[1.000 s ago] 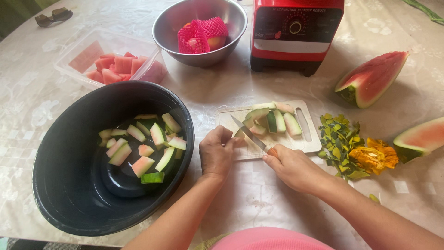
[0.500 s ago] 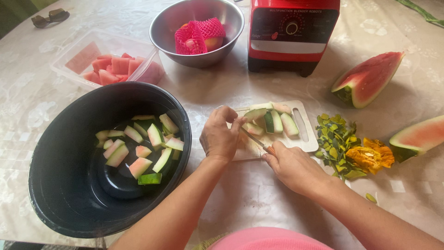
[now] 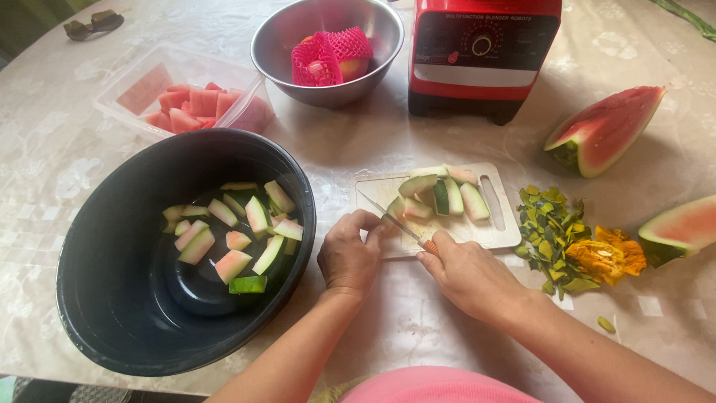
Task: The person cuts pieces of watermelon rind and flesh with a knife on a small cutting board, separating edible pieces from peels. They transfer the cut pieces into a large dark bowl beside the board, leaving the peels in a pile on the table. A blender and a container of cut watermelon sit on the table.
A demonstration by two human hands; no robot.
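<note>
A large black basin (image 3: 112, 298) sits left of the white cutting board (image 3: 492, 231) and holds cut watermelon rind pieces (image 3: 235, 235). Behind it stands a clear plastic tub (image 3: 142, 82) of red watermelon cubes (image 3: 190, 104), then a steel bowl (image 3: 283, 45) with fruit in pink foam netting (image 3: 328, 52), and a red blender base (image 3: 481, 56). Right of the board lie a heap of green leaves (image 3: 548, 231) with an orange pumpkin scrap (image 3: 608, 254), and 2 watermelon wedges (image 3: 608, 127), well apart from the hands. Sunglasses (image 3: 93, 22) lie at the far left corner.

On the board lies a pile of about 6 rind strips (image 3: 447, 194), pale green-white with dark green skin. The left hand (image 3: 350, 254) curls its fingers over a rind piece at the board's near left edge. The right hand (image 3: 466, 272) grips the orange handle of 1 knife (image 3: 391, 220), fingers wrapped tight, its blade slanting across the board to the left hand's fingertips.
</note>
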